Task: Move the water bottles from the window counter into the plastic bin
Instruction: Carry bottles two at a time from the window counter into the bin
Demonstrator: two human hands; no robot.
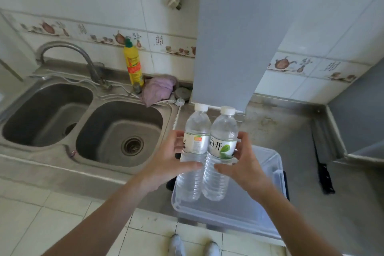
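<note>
Holding two clear water bottles upright and pressed side by side, a person stands at a steel counter (291, 141). The left hand (166, 164) wraps the left bottle (194, 151), thumb across its front, fingers behind; the right hand (245, 164) grips the right bottle (221, 151) the same way. Both bottles are full, ribbed below the label and capped in white; the right label shows a green leaf and dark characters, the left an orange patch. They hang above the left part of a clear plastic bin (270, 214), which sits at the counter's front edge and juts over the tiled floor. A double sink (87, 131) fills the counter's left side, with a curved tap (68, 52), a yellow detergent bottle (134, 66) and a pink cloth (160, 89) along the back edge. A knife (324, 170) lies near the right edge. Tiled walls with a teapot border rise behind.
</note>
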